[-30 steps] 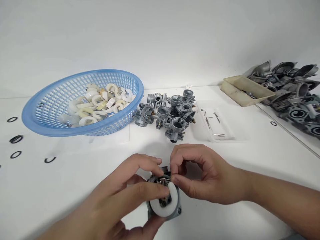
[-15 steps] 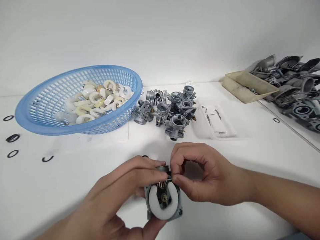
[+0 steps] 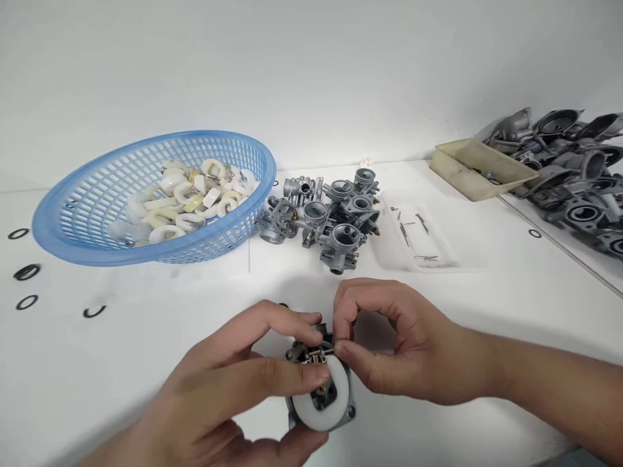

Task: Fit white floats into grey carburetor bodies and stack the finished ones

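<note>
A grey metal carburetor [image 3: 351,411] stands on the white table with its open side toward me, and a white U-shaped float [image 3: 311,413] sits in it. My left hand [image 3: 243,383] grips the carburetor, thumb at its lower edge; one finger lies across the float and another rests near the top. My right hand [image 3: 394,337] pinches a thin metal pin [image 3: 327,351] between thumb and forefinger at the float's hinge, by the upper edge of the carburetor. The pin's outer end is hidden by the fingertips.
A blue basket [image 3: 97,257] of white and yellowish floats stands at the left. Several carburetors [image 3: 345,237] lie in the middle, beside a clear tray [image 3: 438,266] with thin pins. A beige bin [image 3: 481,185] and more carburetors [image 3: 579,168] are at the right. Black rings [image 3: 26,302] lie at the left.
A left finger has come down from the hinge onto the float, uncovering the pin and hinge. My right hand keeps its pinch in nearly the same place.
</note>
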Available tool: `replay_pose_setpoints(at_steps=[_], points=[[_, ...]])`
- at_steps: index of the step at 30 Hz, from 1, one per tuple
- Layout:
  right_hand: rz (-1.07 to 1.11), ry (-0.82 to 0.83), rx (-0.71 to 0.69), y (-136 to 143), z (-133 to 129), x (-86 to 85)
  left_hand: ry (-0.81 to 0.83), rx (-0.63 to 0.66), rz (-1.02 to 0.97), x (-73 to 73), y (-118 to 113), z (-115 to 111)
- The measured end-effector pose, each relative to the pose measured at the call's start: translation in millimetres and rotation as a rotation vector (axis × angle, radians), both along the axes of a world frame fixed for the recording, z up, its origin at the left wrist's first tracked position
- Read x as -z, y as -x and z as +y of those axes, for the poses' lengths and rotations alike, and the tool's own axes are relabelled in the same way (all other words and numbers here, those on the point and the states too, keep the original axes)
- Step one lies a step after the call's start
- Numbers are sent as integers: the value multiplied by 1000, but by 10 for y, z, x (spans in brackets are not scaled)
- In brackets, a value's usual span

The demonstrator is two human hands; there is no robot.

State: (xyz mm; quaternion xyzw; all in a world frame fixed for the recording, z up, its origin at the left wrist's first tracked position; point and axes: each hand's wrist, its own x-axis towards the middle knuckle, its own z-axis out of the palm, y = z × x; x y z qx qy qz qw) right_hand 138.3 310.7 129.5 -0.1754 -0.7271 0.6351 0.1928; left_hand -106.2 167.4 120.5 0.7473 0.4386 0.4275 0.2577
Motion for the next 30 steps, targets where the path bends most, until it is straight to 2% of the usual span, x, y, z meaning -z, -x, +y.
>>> replay_pose_setpoints(at_steps=[10,20,26,30], points=[[-34,54,5,-6,-22,-26,77,17,-95,-66,0,66],[-40,87,-8,-7,-43,3,36,51,-113,-55,5,86],[-21,-42,21,19,-37,-56,-58,2,-31,-26,48,84],[-25,-68,36,6,-38,-48,-43,-1,-41,2,60,104]])
